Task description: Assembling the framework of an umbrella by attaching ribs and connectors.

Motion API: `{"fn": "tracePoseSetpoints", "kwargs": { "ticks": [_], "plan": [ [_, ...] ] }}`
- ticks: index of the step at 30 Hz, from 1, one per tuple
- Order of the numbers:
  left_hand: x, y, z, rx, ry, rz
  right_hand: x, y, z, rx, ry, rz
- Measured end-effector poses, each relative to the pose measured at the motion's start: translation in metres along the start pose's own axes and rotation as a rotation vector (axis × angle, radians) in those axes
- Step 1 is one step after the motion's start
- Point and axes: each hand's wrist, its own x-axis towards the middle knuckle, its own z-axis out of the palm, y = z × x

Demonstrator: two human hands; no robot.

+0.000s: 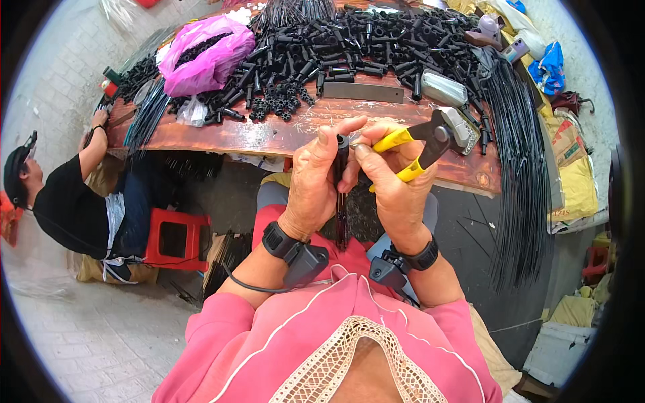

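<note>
My left hand [308, 181] is closed around a slim black tube [342, 158], held upright above my lap, with thin dark rods extending below it. Yellow-handled pliers [393, 140] rest in my right hand [398, 198], their metal jaws pointing away to the upper right. The thumb and forefinger of that hand pinch a small light-coloured bit [355, 143] beside the tube's top; its kind is too small to tell. Both hands are close together just before the table edge.
Black plastic tubular parts [322, 50] heap across the wooden table [255, 140]. A pink plastic bag [208, 50], a flat metal bar [363, 92] and a clear box [443, 89] lie there. Long black rods [517, 168] hang over the right edge. Left, a person [74, 178] works near a red stool [176, 238].
</note>
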Motion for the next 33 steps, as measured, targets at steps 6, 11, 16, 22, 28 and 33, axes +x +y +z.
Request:
{"fn": "tracePoseSetpoints", "kwargs": {
  "ticks": [6,11,16,22,28,33],
  "plan": [
    [-0.001,0.0,0.001,0.009,-0.002,0.015,-0.001,-0.001,0.001,0.047,-0.006,0.039],
    [-0.002,-0.001,0.0,-0.005,-0.008,0.012,-0.003,-0.001,0.0,0.008,-0.005,-0.005],
    [-0.001,-0.003,0.0,0.01,-0.011,0.027,-0.003,0.0,-0.002,-0.018,-0.012,-0.015],
    [-0.001,0.001,0.003,-0.051,-0.011,-0.049,0.005,0.003,-0.012,-0.672,-0.108,-0.551],
    [-0.001,0.003,-0.002,-0.061,-0.021,-0.144,0.008,-0.009,-0.018,-0.525,-0.312,-0.168],
    [-0.008,0.01,-0.013,-0.016,0.039,-0.093,0.03,-0.013,-0.02,-0.24,-0.433,0.249]
  ]
}}
